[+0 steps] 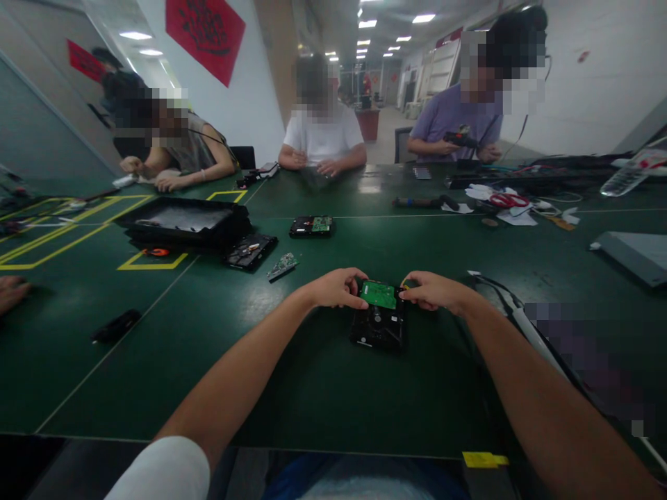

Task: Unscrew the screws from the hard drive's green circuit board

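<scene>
A black hard drive lies on the green table in front of me, its green circuit board facing up at the far end. My left hand pinches the left edge of that board with closed fingers. My right hand grips the board's right edge, fingers curled; something small and yellow shows at its fingertips, too small to name.
Further off lie a second hard drive, a loose circuit board, an opened drive and a stack of black trays. Three people sit across the table. Scissors, a screwdriver, cables and a grey box are to the right. Another person's hand rests at far left.
</scene>
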A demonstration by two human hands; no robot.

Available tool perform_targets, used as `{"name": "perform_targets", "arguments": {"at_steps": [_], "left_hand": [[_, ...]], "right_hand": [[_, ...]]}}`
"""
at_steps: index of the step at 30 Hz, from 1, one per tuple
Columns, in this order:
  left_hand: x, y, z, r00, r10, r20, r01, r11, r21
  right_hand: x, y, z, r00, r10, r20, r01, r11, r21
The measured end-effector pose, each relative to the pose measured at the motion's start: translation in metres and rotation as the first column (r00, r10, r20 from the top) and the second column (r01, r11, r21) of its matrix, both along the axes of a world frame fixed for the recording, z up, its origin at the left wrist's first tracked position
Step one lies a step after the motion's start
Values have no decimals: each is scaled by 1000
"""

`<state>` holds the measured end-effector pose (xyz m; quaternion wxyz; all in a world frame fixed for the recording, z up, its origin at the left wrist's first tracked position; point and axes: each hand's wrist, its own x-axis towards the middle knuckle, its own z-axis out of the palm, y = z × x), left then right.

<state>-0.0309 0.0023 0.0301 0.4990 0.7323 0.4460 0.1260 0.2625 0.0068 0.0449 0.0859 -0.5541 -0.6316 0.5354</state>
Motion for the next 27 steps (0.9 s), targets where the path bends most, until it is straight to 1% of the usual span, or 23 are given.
{"name": "perform_targets", "arguments": {"at_steps": [5,10,11,13,15,16,19,22,24,27], "left_hand": [[0,0,-5,998,-2,59,4,1000,-29],[1,-1,-5,993,7,118,-2,999,-41],[1,-1,-5,992,9,123,-4,999,-42],[0,-1,-5,992,12,125,-7,999,-40],[0,-1,-6,992,14,123,-10,999,-34],[0,0,-6,992,14,122,-10,999,-33],[1,1,-6,992,18,121,-13,999,-38],[0,2,-7,992,24,122,-17,998,-59],[0,2,-9,989,27,145,-16,997,-76],[-1,3,-13,982,22,190,-7,997,-79]], "right_hand": [[2,2,-1,1000,3,-13,-3,1000,-1],[4,3,0,1000,4,-29,-4,1000,8],[4,4,2,999,-22,-44,23,999,31],[2,6,9,988,-121,-91,131,985,110],[-3,10,21,960,-235,-153,264,943,205],[-7,12,27,951,-245,-188,287,924,251],[-20,20,45,948,-196,-252,280,890,360],[-34,27,55,946,-170,-275,289,824,487],[-40,29,57,943,-158,-293,308,747,589],[-43,28,53,965,-149,-218,263,573,776]]}}
